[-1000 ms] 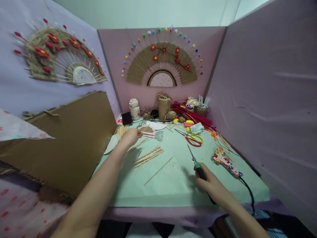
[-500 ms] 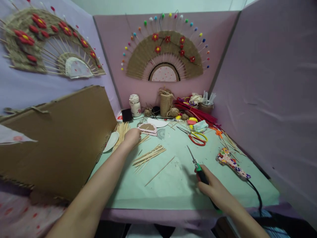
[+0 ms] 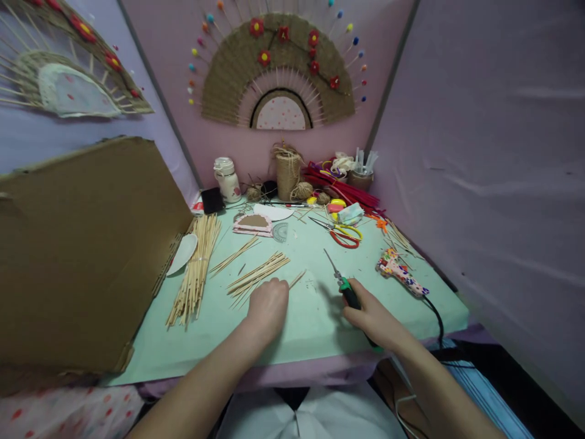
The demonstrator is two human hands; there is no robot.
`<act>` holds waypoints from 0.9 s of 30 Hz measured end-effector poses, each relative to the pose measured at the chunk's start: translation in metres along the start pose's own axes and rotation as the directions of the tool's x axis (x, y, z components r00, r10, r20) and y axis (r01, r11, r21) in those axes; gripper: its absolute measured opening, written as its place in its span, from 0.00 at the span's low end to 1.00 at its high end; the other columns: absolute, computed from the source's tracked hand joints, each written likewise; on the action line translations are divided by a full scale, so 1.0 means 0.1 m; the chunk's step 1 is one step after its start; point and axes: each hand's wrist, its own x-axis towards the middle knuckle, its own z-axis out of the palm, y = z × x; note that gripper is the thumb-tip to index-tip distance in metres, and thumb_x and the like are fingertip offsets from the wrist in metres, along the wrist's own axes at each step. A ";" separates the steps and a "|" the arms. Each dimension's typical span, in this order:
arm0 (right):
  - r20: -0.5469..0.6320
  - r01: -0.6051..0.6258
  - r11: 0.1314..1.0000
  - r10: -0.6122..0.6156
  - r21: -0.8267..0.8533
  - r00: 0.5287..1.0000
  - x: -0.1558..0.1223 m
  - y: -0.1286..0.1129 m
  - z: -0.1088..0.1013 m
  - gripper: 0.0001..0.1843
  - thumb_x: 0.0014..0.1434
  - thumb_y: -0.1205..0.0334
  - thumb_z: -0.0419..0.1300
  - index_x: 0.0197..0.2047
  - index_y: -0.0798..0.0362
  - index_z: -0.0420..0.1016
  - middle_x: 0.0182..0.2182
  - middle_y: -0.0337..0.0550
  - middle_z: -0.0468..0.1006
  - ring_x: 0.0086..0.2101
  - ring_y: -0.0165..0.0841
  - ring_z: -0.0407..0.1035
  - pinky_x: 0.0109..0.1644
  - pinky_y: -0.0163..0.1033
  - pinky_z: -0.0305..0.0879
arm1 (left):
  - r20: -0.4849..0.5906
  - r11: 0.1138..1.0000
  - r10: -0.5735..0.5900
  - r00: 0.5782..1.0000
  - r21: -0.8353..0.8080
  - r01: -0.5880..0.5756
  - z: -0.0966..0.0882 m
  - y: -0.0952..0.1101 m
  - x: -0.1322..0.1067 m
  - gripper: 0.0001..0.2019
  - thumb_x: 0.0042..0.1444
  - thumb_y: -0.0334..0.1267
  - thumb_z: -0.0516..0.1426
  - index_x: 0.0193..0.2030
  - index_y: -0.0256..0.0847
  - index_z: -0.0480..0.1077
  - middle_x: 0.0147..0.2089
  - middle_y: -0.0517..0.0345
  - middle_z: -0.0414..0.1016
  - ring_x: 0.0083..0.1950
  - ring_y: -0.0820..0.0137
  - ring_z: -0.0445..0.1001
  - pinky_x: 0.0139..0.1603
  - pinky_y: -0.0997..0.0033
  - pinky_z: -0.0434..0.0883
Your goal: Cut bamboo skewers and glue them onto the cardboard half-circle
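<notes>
My left hand [image 3: 269, 310] is closed over a single thin bamboo stick [image 3: 297, 279]; the tip of it shows past my knuckles, and my fingertips are mostly hidden. Just beyond the hand lies a small heap of bamboo sticks [image 3: 258, 271]. My right hand [image 3: 368, 311] grips long-nose pliers [image 3: 348, 294] by their green and black handles, the narrow jaws pointing up and away over the table. Further back are scissors [image 3: 345, 236] with red and yellow handles. A large bundle of bamboo sticks [image 3: 195, 268] lies at the left.
A cardboard sheet [image 3: 91, 262] stands along the left side. A flower-patterned glue gun [image 3: 402, 273] with a black cord lies at the right. At the back are a white jar [image 3: 227, 180], a twine-wrapped holder [image 3: 287, 174] and red strips [image 3: 347, 192]. A decorated fan [image 3: 219, 91] hangs behind.
My left hand has come from the stick bundles at the back left to the single stick nearer me and closed on it. My right hand still holds the pliers. The view has tilted down.
</notes>
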 end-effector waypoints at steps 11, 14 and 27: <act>-0.045 0.072 0.934 -0.060 0.350 0.997 0.08 -0.22 -0.06 0.12 0.45 0.62 0.57 0.36 0.50 0.63 0.30 0.36 0.66 0.33 0.33 0.60 0.37 0.38 0.57 | -0.225 0.844 0.152 0.962 -0.477 -0.245 -0.30 -0.10 0.00 0.07 0.60 0.33 0.48 0.33 0.41 0.66 0.35 0.53 0.76 0.35 0.66 0.74 0.35 0.69 0.66; -0.076 0.147 0.768 -0.127 0.623 0.989 0.19 -0.35 -0.05 0.19 0.46 0.61 0.60 0.43 0.49 0.65 0.35 0.38 0.68 0.36 0.34 0.63 0.40 0.39 0.60 | -0.344 0.599 0.201 0.917 -0.698 -0.393 -0.30 -0.02 0.03 0.08 0.62 0.35 0.46 0.35 0.42 0.64 0.34 0.58 0.75 0.34 0.71 0.72 0.36 0.72 0.66; -0.143 0.238 0.715 -0.192 0.657 0.971 0.34 -0.58 0.00 0.19 0.48 0.61 0.63 0.45 0.48 0.66 0.38 0.40 0.69 0.38 0.34 0.65 0.44 0.40 0.62 | -0.429 0.147 -0.053 0.902 -0.897 -0.417 0.00 0.07 0.21 0.06 0.57 0.36 0.54 0.40 0.40 0.69 0.37 0.58 0.72 0.38 0.71 0.76 0.41 0.70 0.74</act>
